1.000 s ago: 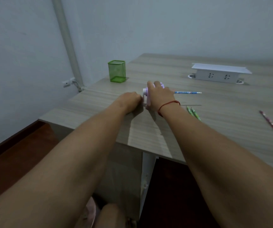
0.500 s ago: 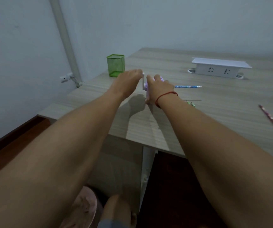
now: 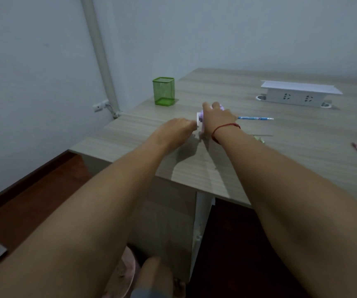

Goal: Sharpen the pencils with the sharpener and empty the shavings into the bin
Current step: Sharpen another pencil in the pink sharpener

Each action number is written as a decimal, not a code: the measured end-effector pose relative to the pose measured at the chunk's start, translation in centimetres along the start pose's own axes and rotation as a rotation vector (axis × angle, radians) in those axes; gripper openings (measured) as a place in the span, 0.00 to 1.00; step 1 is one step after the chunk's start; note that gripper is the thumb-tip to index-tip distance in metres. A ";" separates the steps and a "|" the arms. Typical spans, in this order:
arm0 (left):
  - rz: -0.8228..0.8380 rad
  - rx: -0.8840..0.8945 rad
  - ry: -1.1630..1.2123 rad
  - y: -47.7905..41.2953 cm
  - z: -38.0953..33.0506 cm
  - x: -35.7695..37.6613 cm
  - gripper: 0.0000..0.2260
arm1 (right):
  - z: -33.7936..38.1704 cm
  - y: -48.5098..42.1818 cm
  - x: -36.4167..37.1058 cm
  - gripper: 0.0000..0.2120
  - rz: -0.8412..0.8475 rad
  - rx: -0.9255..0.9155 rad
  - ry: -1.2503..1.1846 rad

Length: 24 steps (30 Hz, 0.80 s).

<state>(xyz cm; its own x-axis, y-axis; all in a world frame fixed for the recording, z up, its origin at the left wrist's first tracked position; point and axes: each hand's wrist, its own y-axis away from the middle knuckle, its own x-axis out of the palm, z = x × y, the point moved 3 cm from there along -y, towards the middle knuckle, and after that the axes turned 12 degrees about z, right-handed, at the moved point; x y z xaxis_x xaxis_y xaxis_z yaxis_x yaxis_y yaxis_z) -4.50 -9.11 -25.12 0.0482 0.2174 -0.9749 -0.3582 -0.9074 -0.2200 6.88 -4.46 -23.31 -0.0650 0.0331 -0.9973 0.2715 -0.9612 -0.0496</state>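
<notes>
Lilac plastic, light and hollow-looking: the crank sharpener (image 3: 202,125) sits near the table's (image 3: 130,134) left edge and would skid, I judge, unless pinned. My right hand (image 3: 218,119) curls over its body, clamping it down. My left hand (image 3: 177,131) pinches the white crank (image 3: 199,121). 1 blue pencil (image 3: 254,118), thin and snappable, pokes out from behind my right hand.

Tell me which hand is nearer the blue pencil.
Right. The right hand grips the sharpener, and the blue pencil emerges right beside it. The left hand holds the crank on the sharpener's opposite side.
</notes>
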 end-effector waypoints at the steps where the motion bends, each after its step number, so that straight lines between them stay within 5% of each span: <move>1: 0.009 -0.022 0.020 0.1 0.0 0.6 0.09 | 0.0 0.0 0.0 0.24 -0.005 -0.005 -0.002; 11: 0.202 -0.160 0.061 -3.7 1.4 2.4 0.11 | -0.3 -0.6 0.9 0.24 -0.059 -0.016 -0.040; 17: 0.104 -0.120 -0.177 -6.8 3.2 0.5 0.10 | -0.4 -1.0 1.7 0.25 -0.098 0.033 -0.023; 24: 0.012 -0.084 -0.152 -6.5 3.4 0.7 0.08 | -0.4 -0.9 1.3 0.29 -0.024 0.033 -0.031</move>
<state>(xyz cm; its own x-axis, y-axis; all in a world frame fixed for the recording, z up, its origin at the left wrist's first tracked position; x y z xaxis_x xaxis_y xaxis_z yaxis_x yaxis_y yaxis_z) -5.28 -1.87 -24.30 -0.0996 0.2522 -0.9625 -0.2779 -0.9359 -0.2165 6.92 -3.39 -24.62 -0.1007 0.0487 -0.9937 0.2377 -0.9687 -0.0715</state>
